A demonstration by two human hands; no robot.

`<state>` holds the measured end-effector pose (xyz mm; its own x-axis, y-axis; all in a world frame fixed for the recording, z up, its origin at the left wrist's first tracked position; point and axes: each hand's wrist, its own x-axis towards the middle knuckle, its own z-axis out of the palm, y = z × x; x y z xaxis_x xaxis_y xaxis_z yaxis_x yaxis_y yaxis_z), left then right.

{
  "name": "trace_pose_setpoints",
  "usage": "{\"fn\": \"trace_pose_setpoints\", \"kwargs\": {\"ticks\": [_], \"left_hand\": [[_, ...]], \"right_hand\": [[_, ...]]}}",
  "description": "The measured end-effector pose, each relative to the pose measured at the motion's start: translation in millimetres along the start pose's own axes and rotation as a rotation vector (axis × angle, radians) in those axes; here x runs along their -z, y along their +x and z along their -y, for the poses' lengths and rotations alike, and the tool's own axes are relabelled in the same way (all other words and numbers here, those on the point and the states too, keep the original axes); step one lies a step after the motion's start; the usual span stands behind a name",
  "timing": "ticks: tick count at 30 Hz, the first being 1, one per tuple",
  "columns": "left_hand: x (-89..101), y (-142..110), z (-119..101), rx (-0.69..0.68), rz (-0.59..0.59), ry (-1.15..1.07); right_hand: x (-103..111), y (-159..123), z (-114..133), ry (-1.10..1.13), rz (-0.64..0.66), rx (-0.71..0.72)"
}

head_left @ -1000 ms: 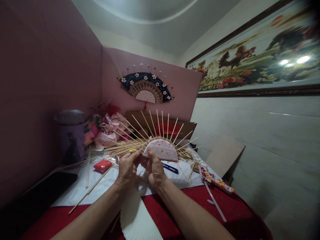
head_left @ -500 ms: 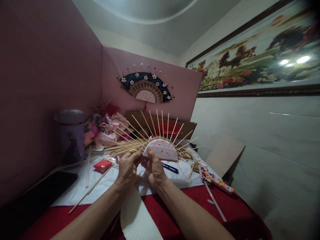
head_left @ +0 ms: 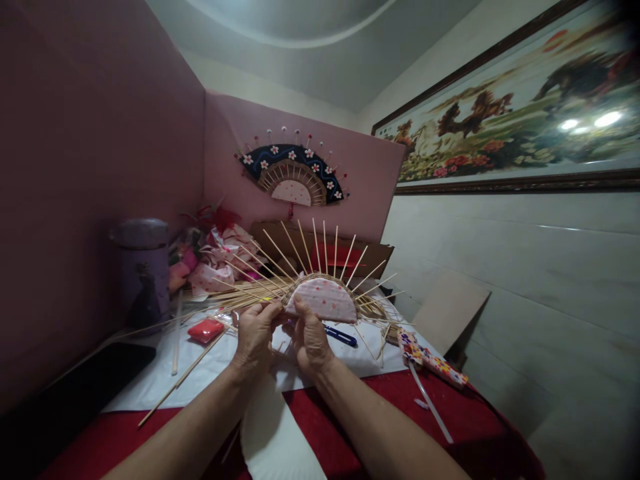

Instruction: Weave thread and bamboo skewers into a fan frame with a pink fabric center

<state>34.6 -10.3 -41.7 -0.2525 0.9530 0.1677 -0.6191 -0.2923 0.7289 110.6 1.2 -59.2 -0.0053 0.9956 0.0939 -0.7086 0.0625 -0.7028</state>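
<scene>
Both hands hold a fan frame (head_left: 325, 301) above the table. It has a half-round centre covered in pale pink dotted cloth, a woven brown cord band along its curved edge, and thin wooden sticks spreading outward. My left hand (head_left: 256, 339) pinches its lower left corner between thumb and fingers; whether a cord end lies in that pinch I cannot tell. My right hand (head_left: 313, 341) grips the lower edge, thumb on the cloth face, fingers hidden behind. A blue-handled cutter (head_left: 341, 335) lies just beyond the right hand. Below my wrists rests a white curved sheet (head_left: 280, 433).
Loose sticks (head_left: 170, 393) and a red packet (head_left: 206, 330) lie left on the white cloth (head_left: 135, 390). A dark flat object (head_left: 80, 387), a purple tumbler (head_left: 145, 273) and crumpled pink fabric (head_left: 225, 257) stand farther left. A flowered glue gun-shaped item (head_left: 433, 360) is right. A finished fan (head_left: 295, 170) hangs behind.
</scene>
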Motion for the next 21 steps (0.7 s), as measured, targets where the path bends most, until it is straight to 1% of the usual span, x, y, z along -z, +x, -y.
{"fn": "trace_pose_setpoints", "kwargs": {"ticks": [5, 21], "left_hand": [[-0.7, -0.4, -0.6, -0.001, -0.005, 0.002], [-0.2, 0.5, 0.5, 0.006, -0.004, 0.009]], "right_hand": [[-0.8, 0.3, 0.6, 0.004, -0.024, -0.001], [0.7, 1.2, 0.0, 0.000, -0.014, -0.001]]}}
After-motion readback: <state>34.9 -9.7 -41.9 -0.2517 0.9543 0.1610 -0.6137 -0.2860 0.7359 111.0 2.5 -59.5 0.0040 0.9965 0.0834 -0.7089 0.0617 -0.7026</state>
